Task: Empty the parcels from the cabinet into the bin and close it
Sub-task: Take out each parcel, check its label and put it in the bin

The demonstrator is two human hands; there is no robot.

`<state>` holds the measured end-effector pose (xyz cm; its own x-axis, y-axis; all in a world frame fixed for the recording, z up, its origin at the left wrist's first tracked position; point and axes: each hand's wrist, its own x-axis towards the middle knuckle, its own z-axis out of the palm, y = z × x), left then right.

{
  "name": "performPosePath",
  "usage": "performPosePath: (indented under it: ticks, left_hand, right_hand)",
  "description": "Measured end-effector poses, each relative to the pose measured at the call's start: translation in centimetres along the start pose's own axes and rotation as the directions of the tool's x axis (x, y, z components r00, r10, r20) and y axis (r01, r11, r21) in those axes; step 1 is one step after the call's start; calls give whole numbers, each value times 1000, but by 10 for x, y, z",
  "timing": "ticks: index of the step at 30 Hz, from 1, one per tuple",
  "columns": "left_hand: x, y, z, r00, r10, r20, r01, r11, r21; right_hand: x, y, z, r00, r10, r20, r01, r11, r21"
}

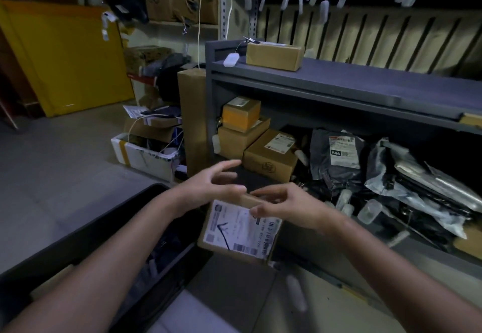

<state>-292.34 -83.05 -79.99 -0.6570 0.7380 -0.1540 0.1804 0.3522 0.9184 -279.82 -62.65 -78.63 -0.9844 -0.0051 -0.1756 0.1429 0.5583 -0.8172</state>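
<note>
A cardboard box with a white shipping label (238,229) hangs tilted over the near corner of the black bin (78,238). My left hand (211,184) is spread just above and left of the box, touching nothing. My right hand (281,203) hovers over the box's top edge with loosely curved fingers; whether it touches is unclear. The grey cabinet (339,90) stands behind. Its lower shelf holds stacked brown boxes (270,156), an orange-sided box (241,113), and grey plastic mailer bags (336,155) (422,191).
One brown box (273,56) sits on the cabinet's top. A tall carton (191,118) leans at the cabinet's left end. A white foam crate (143,155) and loose parcels lie on the floor beyond. A yellow panel (65,58) stands far left. Small white tags hang overhead.
</note>
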Motion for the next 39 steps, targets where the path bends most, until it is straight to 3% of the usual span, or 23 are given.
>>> performPosePath:
  ticks: [3,6,8,9,11,13,14,15,16,18,19,21,23,29,39]
  left_hand:
    - [0,0,1,984,-109,137,102,993,58]
    - [-2,-2,-2,976,-159,151,158,987,22]
    - [-5,-2,-2,980,-158,124,160,987,-10]
    - [-7,-4,-3,983,-157,92,161,986,-38]
    - [-11,-10,-8,988,-151,8,151,981,-121]
    - [-15,-18,-18,988,-133,-74,112,964,-242]
    - [-18,-22,-23,986,-125,-114,83,945,-317]
    - [-19,-25,-28,982,-116,-150,50,921,-388]
    - [-21,-27,-33,978,-106,-178,17,897,-443]
    - [-27,-27,-39,971,-88,-223,-38,862,-506]
    - [-31,-26,-43,966,-82,-245,-60,850,-523]
    - [-40,-25,-53,958,-83,-275,-89,825,-558]
    - [-51,-28,-67,956,-94,-278,-87,815,-573]
    - [-88,-50,-112,934,-155,-321,-41,848,-529]
    - [-127,-126,-175,881,-242,-406,-50,806,-590]
  right_hand:
    - [6,-12,-7,998,-1,58,8,993,-120]
    - [5,-18,-10,998,-5,64,12,993,-114]
    - [4,-18,-7,999,-23,-25,19,990,-139]
    - [4,-16,-4,988,-57,-141,33,986,-164]
    - [3,-9,3,872,-168,-459,111,983,-149]
    - [2,0,12,658,-203,-725,235,970,-58]
    - [4,3,18,589,-162,-792,275,961,8]
    - [6,4,24,577,-90,-812,298,949,106]
    - [9,6,30,621,-1,-784,296,926,233]
    - [17,3,43,796,158,-584,202,841,503]
    - [21,0,49,878,199,-436,121,788,604]
    - [32,-12,61,960,183,-214,23,706,708]
    - [48,-27,72,982,123,-141,18,688,725]
    - [90,-68,107,995,-8,-101,75,726,683]
    - [156,-95,184,1000,27,0,-21,765,643]
